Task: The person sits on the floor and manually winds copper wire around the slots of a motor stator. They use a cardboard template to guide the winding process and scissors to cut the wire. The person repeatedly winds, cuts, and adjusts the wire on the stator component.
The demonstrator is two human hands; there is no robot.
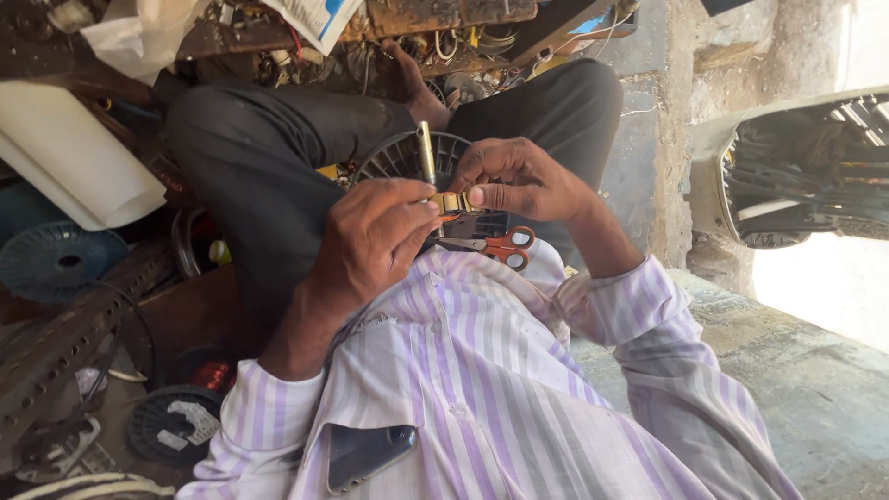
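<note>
Nearest the camera, a dark phone (366, 454) sits in the chest pocket of a purple-and-white striped shirt (482, 370). Just beyond, both hands meet over the lap. The left hand (370, 243) is pinched shut on a small brass-coloured part (452, 202), from which a slim metal rod (425, 153) stands up. The right hand (520, 181) closes its thumb and fingertips on the same brass part from the other side, so the two hands touch around it. Below them, orange-handled scissors (495, 245) lie on the shirt. Behind the hands, a black ribbed disc (394, 157) rests between the knees of dark trousers (259, 157). Farther left lie a blue wire spool (51, 259) and a white roll (69, 157). Beyond the bare foot (417, 83), tangled wires and scrap (463, 46) cover the floor.
</note>
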